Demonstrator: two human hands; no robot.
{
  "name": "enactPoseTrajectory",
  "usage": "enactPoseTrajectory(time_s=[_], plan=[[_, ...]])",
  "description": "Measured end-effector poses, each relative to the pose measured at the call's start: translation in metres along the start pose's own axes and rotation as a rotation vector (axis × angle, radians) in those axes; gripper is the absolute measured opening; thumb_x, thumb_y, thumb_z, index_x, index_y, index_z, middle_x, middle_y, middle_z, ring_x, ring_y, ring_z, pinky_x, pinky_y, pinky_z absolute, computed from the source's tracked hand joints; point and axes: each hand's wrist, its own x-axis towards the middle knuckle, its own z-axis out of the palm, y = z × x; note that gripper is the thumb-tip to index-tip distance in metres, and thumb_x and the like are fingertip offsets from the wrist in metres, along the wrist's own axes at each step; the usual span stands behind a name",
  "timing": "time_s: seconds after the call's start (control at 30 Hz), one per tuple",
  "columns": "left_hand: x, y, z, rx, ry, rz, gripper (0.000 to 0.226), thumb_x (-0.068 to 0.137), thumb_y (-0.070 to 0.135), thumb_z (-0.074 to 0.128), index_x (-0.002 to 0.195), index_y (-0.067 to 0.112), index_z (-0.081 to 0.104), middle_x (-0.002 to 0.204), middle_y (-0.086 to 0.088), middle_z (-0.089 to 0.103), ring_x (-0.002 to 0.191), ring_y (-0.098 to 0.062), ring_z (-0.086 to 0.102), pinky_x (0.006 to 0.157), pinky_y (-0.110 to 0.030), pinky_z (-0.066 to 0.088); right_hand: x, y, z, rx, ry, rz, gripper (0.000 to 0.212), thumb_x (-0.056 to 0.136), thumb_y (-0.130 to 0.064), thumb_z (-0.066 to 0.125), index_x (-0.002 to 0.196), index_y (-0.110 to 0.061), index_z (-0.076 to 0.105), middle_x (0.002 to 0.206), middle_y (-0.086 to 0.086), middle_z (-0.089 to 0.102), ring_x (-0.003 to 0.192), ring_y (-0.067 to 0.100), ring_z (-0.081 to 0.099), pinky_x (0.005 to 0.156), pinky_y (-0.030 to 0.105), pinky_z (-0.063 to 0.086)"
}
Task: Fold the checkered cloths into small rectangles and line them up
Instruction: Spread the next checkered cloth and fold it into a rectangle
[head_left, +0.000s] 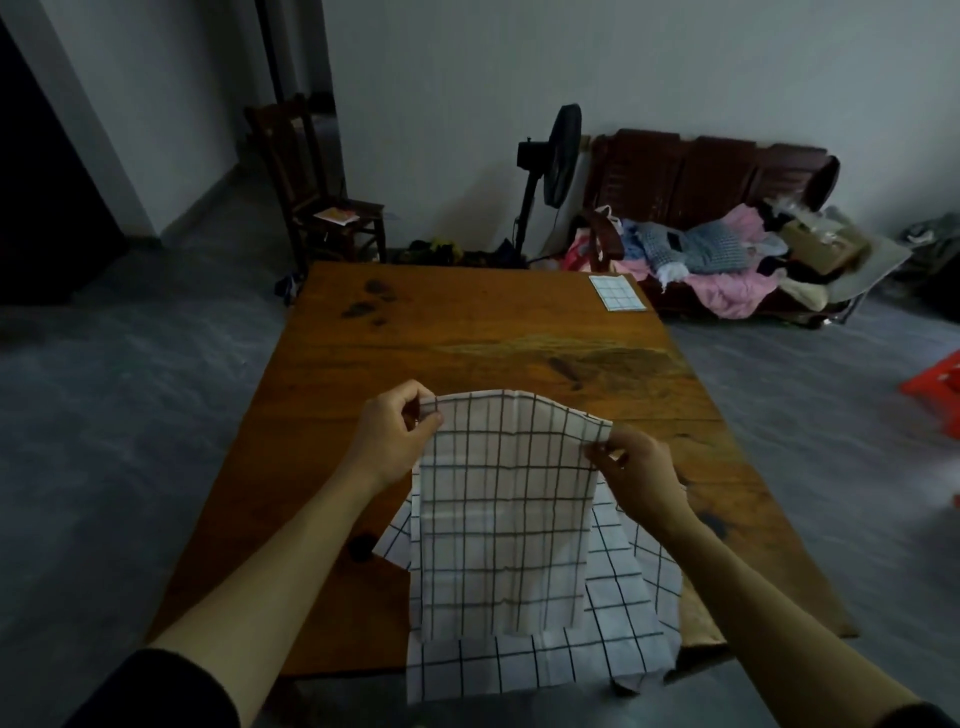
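Observation:
I hold a white checkered cloth up over the near part of the wooden table. My left hand pinches its top left corner and my right hand pinches its top right corner, so it hangs down between them. Under it, more checkered cloth lies spread at the table's near edge and droops over it. One small folded checkered rectangle lies flat at the far right corner of the table.
Beyond the table stand a wooden chair, a black standing fan and a wooden bench piled with clothes. A red object sits on the floor at the right.

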Motion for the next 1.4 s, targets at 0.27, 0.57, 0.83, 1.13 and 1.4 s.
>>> enactPoseTrajectory(time_s=[0.27, 0.57, 0.83, 1.13, 1.4], plan=[[0.028, -0.036, 0.024, 0.03, -0.076, -0.039, 0.008, 0.091, 0.011, 0.068, 0.087, 0.017, 0.063, 0.086, 0.005, 0.064, 0.08, -0.006, 0.06, 0.069, -0.028, 0.054, 0.026, 0.021, 0.033, -0.077, -0.038, 0.076, 0.012, 0.093, -0.017, 0.063, 0.088, -0.027, 0.063, 0.09, -0.016, 0.054, 0.082, 0.0, 0.05, 0.07, 0.014, 0.037], [-0.006, -0.051, 0.037, 0.129, -0.166, -0.114, 0.014, 0.088, 0.013, 0.07, 0.087, 0.025, 0.064, 0.093, 0.009, 0.065, 0.09, -0.007, 0.062, 0.081, -0.037, 0.057, -0.003, 0.066, 0.059, -0.069, -0.176, -0.065, 0.019, 0.085, -0.012, 0.07, 0.096, -0.027, 0.069, 0.101, -0.013, 0.062, 0.092, 0.002, 0.056, 0.084, 0.025, 0.05], [-0.054, -0.052, 0.058, 0.433, -0.291, -0.195, 0.033, 0.085, 0.008, 0.07, 0.085, 0.036, 0.054, 0.113, 0.009, 0.06, 0.109, -0.01, 0.054, 0.088, -0.021, 0.046, -0.039, 0.089, 0.072, -0.122, -0.38, -0.195, 0.021, 0.085, -0.015, 0.072, 0.103, -0.028, 0.069, 0.112, -0.009, 0.066, 0.106, 0.007, 0.057, 0.096, 0.031, 0.05], [-0.084, -0.071, 0.067, 0.578, -0.607, -0.374, 0.054, 0.074, 0.051, 0.08, 0.12, 0.038, 0.055, 0.138, 0.006, 0.046, 0.124, -0.013, 0.045, 0.103, -0.034, 0.043, -0.046, 0.095, 0.083, -0.11, -0.446, -0.052, 0.039, 0.093, -0.005, 0.057, 0.126, -0.024, 0.061, 0.133, -0.006, 0.056, 0.125, 0.012, 0.05, 0.105, 0.021, 0.036], [-0.052, -0.095, 0.069, 0.543, -0.558, -0.267, 0.046, 0.088, 0.051, 0.066, 0.127, 0.029, 0.055, 0.134, 0.007, 0.051, 0.124, -0.011, 0.044, 0.1, -0.031, 0.041, -0.015, 0.065, 0.104, -0.125, -0.417, 0.014, 0.035, 0.094, -0.009, 0.059, 0.127, -0.021, 0.061, 0.133, -0.003, 0.057, 0.124, 0.015, 0.052, 0.104, 0.027, 0.041]])
